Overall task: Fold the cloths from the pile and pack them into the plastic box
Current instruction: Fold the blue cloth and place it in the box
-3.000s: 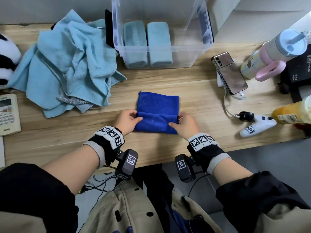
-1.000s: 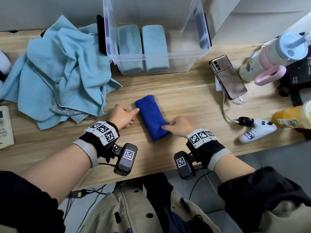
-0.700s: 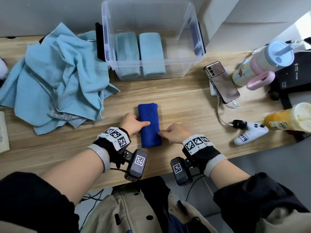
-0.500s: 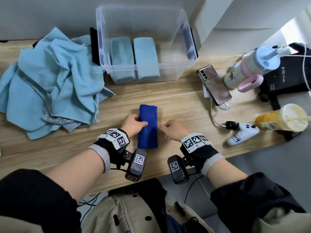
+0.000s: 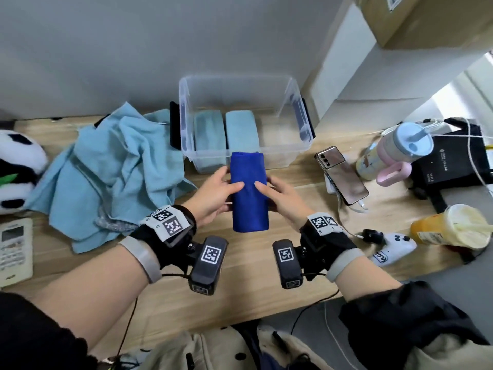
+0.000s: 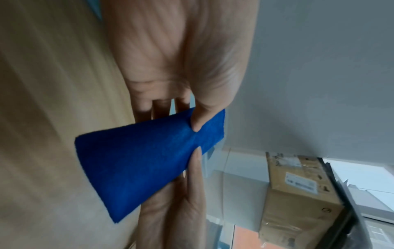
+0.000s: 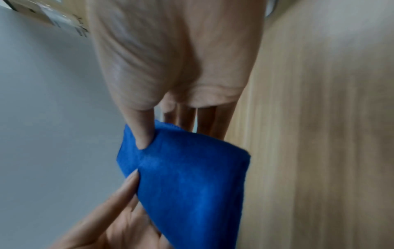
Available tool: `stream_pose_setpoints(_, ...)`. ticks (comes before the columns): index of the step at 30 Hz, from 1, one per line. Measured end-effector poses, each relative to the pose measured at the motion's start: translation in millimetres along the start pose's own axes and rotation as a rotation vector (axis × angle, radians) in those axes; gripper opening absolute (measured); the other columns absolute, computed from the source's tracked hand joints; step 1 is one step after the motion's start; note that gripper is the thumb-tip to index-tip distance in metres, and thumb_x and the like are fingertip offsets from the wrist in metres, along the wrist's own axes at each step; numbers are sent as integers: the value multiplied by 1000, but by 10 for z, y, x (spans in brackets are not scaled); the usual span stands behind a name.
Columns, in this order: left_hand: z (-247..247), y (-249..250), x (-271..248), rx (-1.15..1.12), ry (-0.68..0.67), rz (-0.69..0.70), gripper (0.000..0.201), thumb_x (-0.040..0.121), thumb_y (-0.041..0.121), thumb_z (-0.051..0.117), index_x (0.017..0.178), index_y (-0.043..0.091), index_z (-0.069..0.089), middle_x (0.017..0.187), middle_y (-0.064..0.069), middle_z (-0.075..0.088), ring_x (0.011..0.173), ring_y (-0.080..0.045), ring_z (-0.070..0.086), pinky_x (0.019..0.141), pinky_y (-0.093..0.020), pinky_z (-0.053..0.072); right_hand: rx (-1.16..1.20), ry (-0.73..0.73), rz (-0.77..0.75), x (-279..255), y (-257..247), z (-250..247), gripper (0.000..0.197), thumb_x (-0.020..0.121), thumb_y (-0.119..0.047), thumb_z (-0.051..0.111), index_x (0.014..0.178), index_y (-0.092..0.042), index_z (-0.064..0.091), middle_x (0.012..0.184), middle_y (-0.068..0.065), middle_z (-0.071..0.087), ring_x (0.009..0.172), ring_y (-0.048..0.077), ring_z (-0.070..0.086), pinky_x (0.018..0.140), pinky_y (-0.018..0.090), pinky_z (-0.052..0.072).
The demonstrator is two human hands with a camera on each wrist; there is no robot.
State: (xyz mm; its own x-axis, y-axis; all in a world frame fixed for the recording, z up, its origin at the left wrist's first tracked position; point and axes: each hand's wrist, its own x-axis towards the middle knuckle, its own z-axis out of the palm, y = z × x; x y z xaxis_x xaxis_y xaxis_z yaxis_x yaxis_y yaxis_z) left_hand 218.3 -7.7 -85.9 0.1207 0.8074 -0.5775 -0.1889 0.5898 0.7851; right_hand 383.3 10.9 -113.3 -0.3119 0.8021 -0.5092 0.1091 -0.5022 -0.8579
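Note:
A folded dark blue cloth (image 5: 249, 193) hangs above the wooden desk, held between both hands just in front of the clear plastic box (image 5: 289, 94). My left hand (image 5: 216, 192) grips its left side, thumb on top and fingers underneath. My right hand (image 5: 280, 194) grips the right side the same way. The wrist views show the blue cloth (image 6: 147, 161) (image 7: 192, 182) pinched under each thumb. Two folded light blue cloths (image 5: 225, 134) lie side by side in the left part of the box. The pile of light blue cloths (image 5: 114, 169) lies crumpled at the left.
A phone (image 5: 341, 174) on a cable lies right of the box, with a lidded tumbler (image 5: 400, 148), a black bag (image 5: 450, 161), a yellow drink cup (image 5: 450, 227) and a white game controller (image 5: 392, 248). A panda plush (image 5: 16, 172) and a remote (image 5: 14, 249) sit at the left edge.
The blue cloth was folded narrower and turned lengthwise on the desk. Both hands have now gripped it and lifted it off the desk, toward the box.

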Motion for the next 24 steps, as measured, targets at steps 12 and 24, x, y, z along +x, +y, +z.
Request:
stream_pose_setpoints(12,-707,799,515,202,479,336,31,88,-2,41,99,21,60,102,-4,57,78,-7,52,67,-19,44,33,251,-69,744,-1146,-435,34,96,-12,50,130,-9,49,99,0,63,87,17,61,65,24,55)
stream_pose_setpoints(24,-1057,655,1001,373,557,309,49,91,8,54,136,23,42,142,-6,40,134,-20,35,105,-26,28,-469,264,266,1960,-1268,-643,44,91,-6,52,134,-8,46,128,16,55,81,21,56,46,22,53)
